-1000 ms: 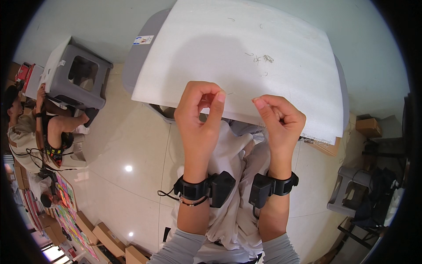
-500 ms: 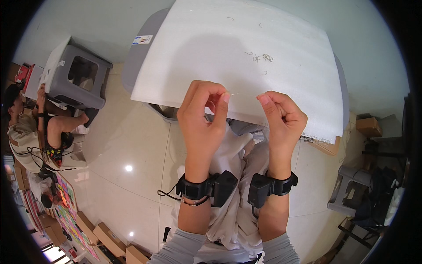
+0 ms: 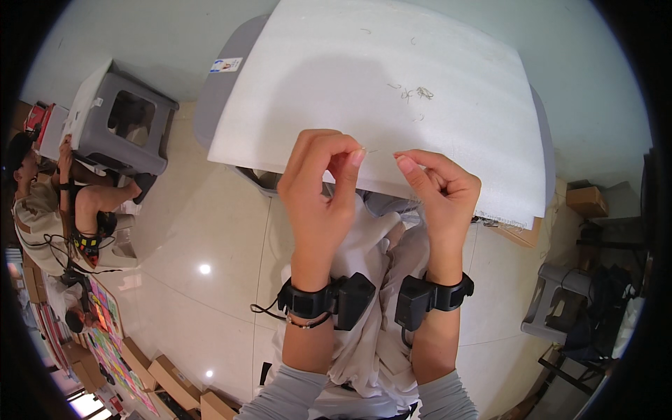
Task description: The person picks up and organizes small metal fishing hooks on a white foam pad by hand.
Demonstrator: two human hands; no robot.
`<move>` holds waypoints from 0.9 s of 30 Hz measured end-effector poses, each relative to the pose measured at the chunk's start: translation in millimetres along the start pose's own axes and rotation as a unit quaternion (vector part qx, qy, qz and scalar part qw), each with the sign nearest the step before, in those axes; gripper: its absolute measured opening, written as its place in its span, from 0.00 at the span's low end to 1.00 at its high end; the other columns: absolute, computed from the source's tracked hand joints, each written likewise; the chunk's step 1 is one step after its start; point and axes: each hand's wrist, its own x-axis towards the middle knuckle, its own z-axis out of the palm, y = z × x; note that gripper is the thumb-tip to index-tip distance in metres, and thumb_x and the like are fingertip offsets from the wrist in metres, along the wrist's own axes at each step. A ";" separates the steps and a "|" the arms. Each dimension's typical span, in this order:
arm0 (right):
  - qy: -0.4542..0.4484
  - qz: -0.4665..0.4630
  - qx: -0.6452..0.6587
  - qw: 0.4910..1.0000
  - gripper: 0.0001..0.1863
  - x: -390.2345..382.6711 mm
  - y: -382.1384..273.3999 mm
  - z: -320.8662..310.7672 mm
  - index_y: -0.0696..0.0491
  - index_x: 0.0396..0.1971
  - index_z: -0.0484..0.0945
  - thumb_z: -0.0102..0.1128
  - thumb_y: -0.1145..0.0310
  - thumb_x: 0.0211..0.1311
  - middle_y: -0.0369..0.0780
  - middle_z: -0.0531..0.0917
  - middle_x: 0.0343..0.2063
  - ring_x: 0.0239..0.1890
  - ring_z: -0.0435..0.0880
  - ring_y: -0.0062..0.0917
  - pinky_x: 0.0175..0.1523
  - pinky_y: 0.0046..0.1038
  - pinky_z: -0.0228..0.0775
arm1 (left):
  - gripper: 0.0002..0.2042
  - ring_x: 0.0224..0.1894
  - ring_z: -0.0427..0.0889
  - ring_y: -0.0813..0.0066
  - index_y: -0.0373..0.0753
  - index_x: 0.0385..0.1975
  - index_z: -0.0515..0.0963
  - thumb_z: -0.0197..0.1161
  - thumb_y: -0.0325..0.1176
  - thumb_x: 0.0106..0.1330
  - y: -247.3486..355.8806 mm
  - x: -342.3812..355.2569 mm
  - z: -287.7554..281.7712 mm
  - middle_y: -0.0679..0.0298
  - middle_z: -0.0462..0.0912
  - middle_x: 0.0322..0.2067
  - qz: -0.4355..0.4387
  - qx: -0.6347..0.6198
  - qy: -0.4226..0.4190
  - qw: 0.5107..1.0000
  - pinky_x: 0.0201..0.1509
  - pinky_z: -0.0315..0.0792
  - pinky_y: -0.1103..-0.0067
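Observation:
My left hand (image 3: 320, 178) pinches a small, thin fish hook (image 3: 372, 151) between thumb and forefinger, its tip sticking out to the right. A short gap away, my right hand (image 3: 444, 187) is closed in a pinch; anything between its fingertips is too fine to make out. Both hands are raised over the near edge of a white foam sheet (image 3: 301, 119). Farther back on the sheet lie a tangled clump of hooks (image 3: 424, 92) and several loose curved ones, including a loose hook (image 3: 394, 85).
The sheet covers a grey table (image 3: 210, 115). A fringe of fine strands (image 3: 504, 218) hangs along its near right edge. At left, another person (image 3: 42, 217) sits by a grey stool (image 3: 126, 119). Cardboard boxes (image 3: 171, 378) line the lower left; another grey stool (image 3: 556, 301) stands right.
My right hand has shifted slightly left, nearer my left hand. My left hand has moved a little left and keeps its pinch. The hooks on the sheet lie as before.

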 end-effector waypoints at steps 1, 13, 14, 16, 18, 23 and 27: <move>-0.013 -0.004 -0.006 1.000 0.03 -0.3 -0.2 -0.5 0.59 0.27 0.82 0.66 0.77 0.51 0.23 0.56 0.09 0.14 0.49 0.07 0.20 0.15 0.39 | 0.03 0.23 0.71 0.80 0.34 0.27 0.74 0.60 0.20 0.57 0.6 -0.2 -0.2 0.64 0.74 0.27 -0.006 -0.009 0.004 1.000 0.27 0.66 0.85; -0.075 0.015 0.299 0.951 0.07 9.2 -4.7 -3.6 0.54 0.30 0.70 0.51 0.67 0.66 0.39 0.74 0.28 0.28 0.72 0.20 0.34 0.19 0.61 | 0.03 0.23 0.70 0.81 0.34 0.26 0.73 0.60 0.22 0.57 3.5 -1.0 0.6 0.65 0.74 0.27 -0.029 -0.071 -0.037 0.996 0.28 0.65 0.85; -0.074 0.017 0.311 0.947 0.08 8.4 -5.4 -3.5 0.54 0.31 0.69 0.50 0.66 0.67 0.38 0.74 0.27 0.27 0.71 0.20 0.32 0.19 0.61 | 0.03 0.23 0.69 0.81 0.34 0.26 0.73 0.60 0.22 0.58 3.8 -1.4 1.1 0.65 0.74 0.27 -0.030 -0.073 -0.038 0.996 0.28 0.65 0.85; -0.071 0.021 0.343 0.936 0.10 6.5 -5.0 -1.3 0.54 0.31 0.67 0.46 0.63 0.69 0.37 0.72 0.24 0.25 0.70 0.19 0.30 0.19 0.59 | 0.03 0.23 0.69 0.81 0.34 0.26 0.73 0.60 0.23 0.58 4.1 -1.5 2.0 0.65 0.74 0.27 -0.030 -0.074 -0.040 0.996 0.28 0.65 0.85; -0.134 0.024 0.401 0.906 0.10 9.1 -4.1 -6.4 0.54 0.30 0.65 0.45 0.63 0.69 0.35 0.69 0.22 0.24 0.66 0.18 0.29 0.19 0.57 | 0.03 0.23 0.69 0.81 0.35 0.26 0.73 0.61 0.22 0.57 4.0 -1.1 2.7 0.65 0.74 0.26 -0.027 -0.071 -0.042 0.996 0.27 0.65 0.85; -0.144 -0.015 0.396 0.907 0.11 12.0 2.6 -8.1 0.53 0.30 0.64 0.45 0.63 0.69 0.32 0.62 0.19 0.22 0.58 0.17 0.29 0.20 0.54 | 0.03 0.22 0.69 0.80 0.36 0.26 0.74 0.61 0.21 0.56 5.8 -1.4 3.7 0.66 0.75 0.27 -0.003 -0.023 -0.066 0.998 0.26 0.65 0.85; -0.117 -0.040 0.400 0.908 0.11 11.8 3.8 -5.5 0.53 0.30 0.64 0.44 0.63 0.70 0.32 0.61 0.19 0.23 0.57 0.18 0.31 0.21 0.54 | 0.03 0.22 0.69 0.80 0.37 0.26 0.75 0.61 0.21 0.55 7.1 -2.4 5.5 0.66 0.75 0.28 0.005 -0.020 -0.069 0.997 0.24 0.64 0.85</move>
